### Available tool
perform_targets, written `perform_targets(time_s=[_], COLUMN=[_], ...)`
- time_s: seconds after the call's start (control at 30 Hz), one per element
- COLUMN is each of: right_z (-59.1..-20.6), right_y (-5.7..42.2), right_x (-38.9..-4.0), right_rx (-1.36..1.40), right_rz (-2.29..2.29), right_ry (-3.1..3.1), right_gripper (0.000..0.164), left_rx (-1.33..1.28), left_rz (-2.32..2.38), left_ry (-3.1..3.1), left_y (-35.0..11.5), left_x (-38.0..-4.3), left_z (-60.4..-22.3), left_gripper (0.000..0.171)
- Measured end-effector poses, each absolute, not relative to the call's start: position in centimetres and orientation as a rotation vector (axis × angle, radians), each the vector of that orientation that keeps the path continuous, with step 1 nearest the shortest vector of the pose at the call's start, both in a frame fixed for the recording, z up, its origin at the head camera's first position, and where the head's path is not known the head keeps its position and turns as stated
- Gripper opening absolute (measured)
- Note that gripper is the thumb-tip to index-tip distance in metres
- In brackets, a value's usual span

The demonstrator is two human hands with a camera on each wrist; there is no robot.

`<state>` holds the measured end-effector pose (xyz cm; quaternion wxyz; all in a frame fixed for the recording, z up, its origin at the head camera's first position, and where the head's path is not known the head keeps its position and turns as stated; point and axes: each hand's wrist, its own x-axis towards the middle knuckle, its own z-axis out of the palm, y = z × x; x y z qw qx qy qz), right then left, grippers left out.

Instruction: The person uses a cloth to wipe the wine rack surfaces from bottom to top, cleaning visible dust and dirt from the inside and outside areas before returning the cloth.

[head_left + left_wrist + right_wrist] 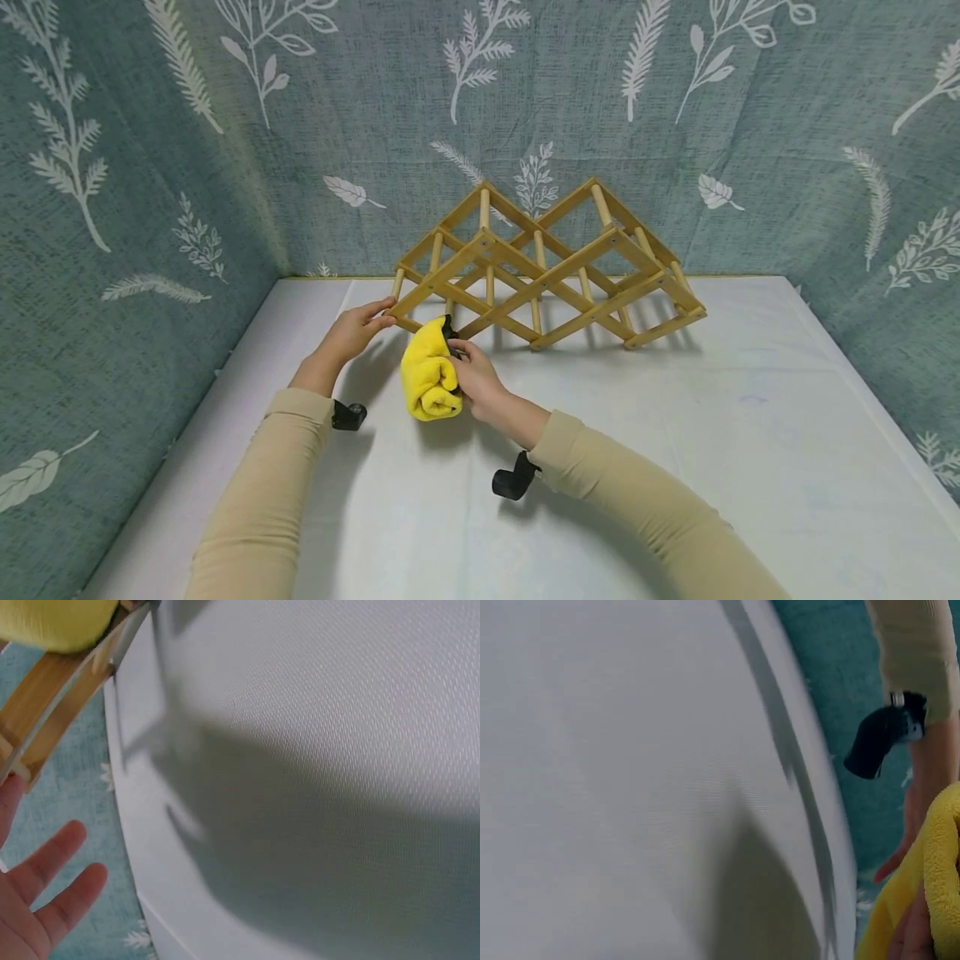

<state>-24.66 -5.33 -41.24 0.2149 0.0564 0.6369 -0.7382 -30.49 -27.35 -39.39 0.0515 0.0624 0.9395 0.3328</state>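
Observation:
A folding lattice wine rack (536, 271) of light wood stands at the back of the table. At its left end my left hand (356, 332) holds the lower corner between thumb and finger. The left wrist view shows the other fingers of that hand (46, 889) spread off the wood. My right hand (477, 377) grips a folded yellow cloth (430, 375) with a dark edge, just in front of the rack's left part. In the right wrist view the cloth (941, 862) covers most of that hand's fingers.
A white cloth covers the table (720, 433). Green-blue fabric walls (390, 100) with white leaf prints rise behind the table and at its sides. Small black wrist cameras (513, 479) sit beneath both forearms.

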Motion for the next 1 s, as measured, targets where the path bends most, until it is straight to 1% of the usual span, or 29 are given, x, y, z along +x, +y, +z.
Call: perform_targets(time_s=[0.23,0.5,0.73,0.87,1.0], right_z=[-41.1,-40.9,-40.1,-39.8,-39.3], right_y=[-1.1,5.7,12.3,16.0,18.8], right_x=[-23.2,-22.0,-21.1,-20.6,-20.0], right_rx=[0.013,-0.191,-0.315,-0.383,-0.384], right_rz=[-1.911,-1.688,-1.492,-1.324,-1.163], right_ry=[1.947,2.327,2.503,2.664,2.796], right_gripper=[0.042,0.043,0.045,0.043,0.042], left_rx=[0.184,0.188,0.248,0.259,0.231], left_rz=[1.035,1.083,0.881,0.830,0.724], left_ry=[2.884,3.004,3.258,3.277,3.283], left_y=[-27.0,-27.0,-26.7,-26.3,-25.9], left_x=[-30.6,-30.0,-29.6,-29.5,-29.1], left_z=[-39.9,-40.9,-41.7,-41.8,-42.0], left_gripper=[0.058,0.053,0.046,0.047,0.050])
